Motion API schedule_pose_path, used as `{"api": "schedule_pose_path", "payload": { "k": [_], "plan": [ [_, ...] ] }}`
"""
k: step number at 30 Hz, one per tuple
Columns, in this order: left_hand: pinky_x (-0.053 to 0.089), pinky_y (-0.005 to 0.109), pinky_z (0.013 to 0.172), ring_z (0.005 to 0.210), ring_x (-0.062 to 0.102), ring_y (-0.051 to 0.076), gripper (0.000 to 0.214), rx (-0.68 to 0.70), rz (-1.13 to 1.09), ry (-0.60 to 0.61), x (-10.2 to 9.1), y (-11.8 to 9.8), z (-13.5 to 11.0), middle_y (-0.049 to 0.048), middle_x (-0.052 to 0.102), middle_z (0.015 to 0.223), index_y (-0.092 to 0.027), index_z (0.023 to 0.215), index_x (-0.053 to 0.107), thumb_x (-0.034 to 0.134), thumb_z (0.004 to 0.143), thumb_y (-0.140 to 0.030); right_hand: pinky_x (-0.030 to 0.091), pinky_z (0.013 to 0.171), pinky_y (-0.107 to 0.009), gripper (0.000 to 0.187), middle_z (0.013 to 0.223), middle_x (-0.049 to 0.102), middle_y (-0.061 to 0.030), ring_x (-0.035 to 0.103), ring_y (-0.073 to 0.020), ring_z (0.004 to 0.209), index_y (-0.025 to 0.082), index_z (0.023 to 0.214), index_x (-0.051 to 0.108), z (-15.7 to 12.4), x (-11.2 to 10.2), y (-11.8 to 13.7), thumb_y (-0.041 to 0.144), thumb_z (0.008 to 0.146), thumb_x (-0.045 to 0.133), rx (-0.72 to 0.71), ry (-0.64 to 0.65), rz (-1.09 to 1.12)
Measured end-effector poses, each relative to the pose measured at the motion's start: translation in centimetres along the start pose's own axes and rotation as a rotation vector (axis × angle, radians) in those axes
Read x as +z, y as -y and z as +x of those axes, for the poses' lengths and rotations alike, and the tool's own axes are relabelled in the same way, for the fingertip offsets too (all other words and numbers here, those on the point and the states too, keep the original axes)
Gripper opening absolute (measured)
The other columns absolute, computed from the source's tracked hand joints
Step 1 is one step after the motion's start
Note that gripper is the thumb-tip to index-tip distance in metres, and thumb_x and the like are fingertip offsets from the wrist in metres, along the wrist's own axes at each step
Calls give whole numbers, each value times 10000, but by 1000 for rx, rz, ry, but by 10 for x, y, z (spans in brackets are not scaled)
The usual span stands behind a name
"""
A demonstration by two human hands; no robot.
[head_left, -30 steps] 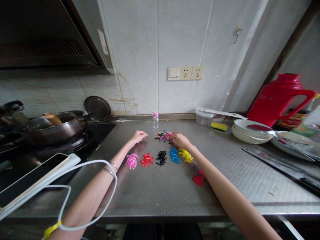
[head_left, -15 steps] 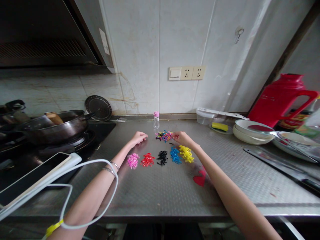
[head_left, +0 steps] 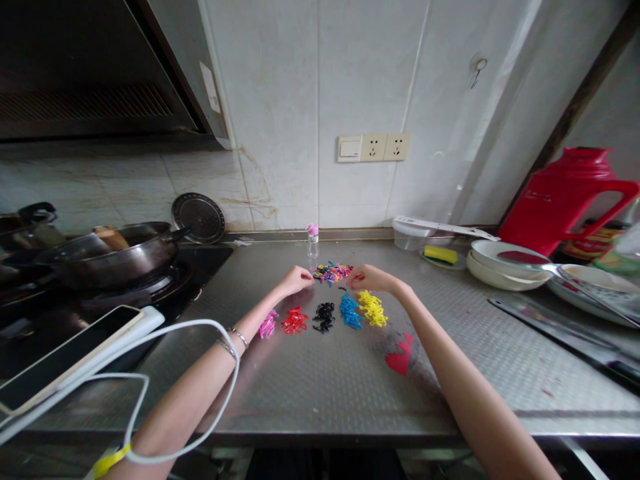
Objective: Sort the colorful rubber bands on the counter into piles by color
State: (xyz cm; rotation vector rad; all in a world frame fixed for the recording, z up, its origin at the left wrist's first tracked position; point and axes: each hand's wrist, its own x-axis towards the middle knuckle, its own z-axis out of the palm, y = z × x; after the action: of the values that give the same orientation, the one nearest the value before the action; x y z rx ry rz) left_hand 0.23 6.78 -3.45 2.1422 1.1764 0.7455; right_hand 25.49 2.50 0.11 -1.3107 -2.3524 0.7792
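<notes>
A mixed heap of small coloured clips (head_left: 330,272) lies at the middle back of the steel counter (head_left: 310,380). In front of it sit sorted piles: pink (head_left: 269,323), red (head_left: 294,321), black (head_left: 325,315), blue (head_left: 349,311) and yellow (head_left: 373,309). My left hand (head_left: 297,279) is curled at the heap's left edge, fingers closed. My right hand (head_left: 367,277) is at the heap's right edge, its fingers pinched on a small red piece. A tiny bottle with a pink cap (head_left: 312,240) stands behind the heap.
A wok (head_left: 107,252) sits on the stove at left, with a phone on a white power bank (head_left: 75,353) and its cable nearby. At right are a red thermos jug (head_left: 565,197), stacked bowls (head_left: 500,261), a sponge (head_left: 439,254) and a knife (head_left: 565,333).
My left hand has moved right to the mixed heap's left edge. My right hand has drawn back slightly to the heap's right edge, uncovering the yellow pile.
</notes>
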Motion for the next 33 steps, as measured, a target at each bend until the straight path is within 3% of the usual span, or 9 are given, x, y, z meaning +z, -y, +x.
{"api": "schedule_pose_path", "payload": {
  "k": [5,13,23,33],
  "plan": [
    [411,239,633,625,567,142,189,128,149,19,30,-16,9,49,664,695,-119,731,692,559,662,-234,404,503,-173,211,618,634,-6,544,-104,561,126,758,656,3,2,-11,169,635,490,36,-120,15],
    [411,254,646,639,565,155,151,1,309,-99,51,-27,21,62,659,688,-142,703,686,585,662,-247,398,496,-164,200,619,646,-4,560,-104,554,138,756,651,3,6,-11,149,649,483,59,-178,-37],
    [399,241,627,613,559,143,160,15,294,-115,49,-22,22,59,655,655,-132,687,688,536,664,-175,397,518,-166,222,607,639,-6,551,-102,557,139,743,661,0,5,-3,137,643,463,84,-199,-122],
    [422,234,634,661,580,148,171,58,63,-91,19,-21,14,70,670,708,-96,724,685,551,679,-193,361,523,-164,215,616,629,0,532,-97,567,140,788,662,6,8,-12,174,671,485,40,-270,-168]
  ]
}}
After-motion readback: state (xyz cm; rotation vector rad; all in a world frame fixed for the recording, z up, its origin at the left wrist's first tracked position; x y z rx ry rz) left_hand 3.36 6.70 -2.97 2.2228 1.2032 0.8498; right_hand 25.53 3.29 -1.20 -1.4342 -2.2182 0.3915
